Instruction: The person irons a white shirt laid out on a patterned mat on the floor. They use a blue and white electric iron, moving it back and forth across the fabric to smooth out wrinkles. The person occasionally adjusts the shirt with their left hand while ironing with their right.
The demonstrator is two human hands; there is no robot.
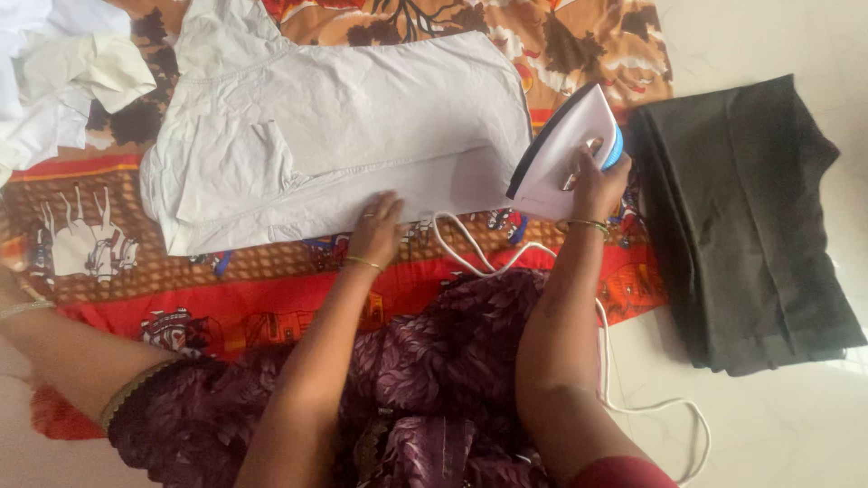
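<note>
On a red and brown patterned cloth spread over a pale floor lies a white shirt, flattened, with a breast pocket showing on its left part and its long axis running left to right across the view. At the shirt's right end stands a white electric iron with a blue rear part and a dark soleplate edge; it is tipped up on its side, soleplate facing the shirt, its long axis slanting from lower left to upper right. The right hand is closed around the iron's handle. The left hand lies open, palm down, fingers pressed flat on the shirt's near edge, left of the iron. A white cord loops from the iron over the cloth, passes behind the right arm and continues onto the floor. Right of the iron, off the cloth, rests a folded dark garment. At the shirt's far left lies a heap of crumpled white fabric. Nearest the viewer, below the shirt, is the person's maroon patterned garment.
</note>
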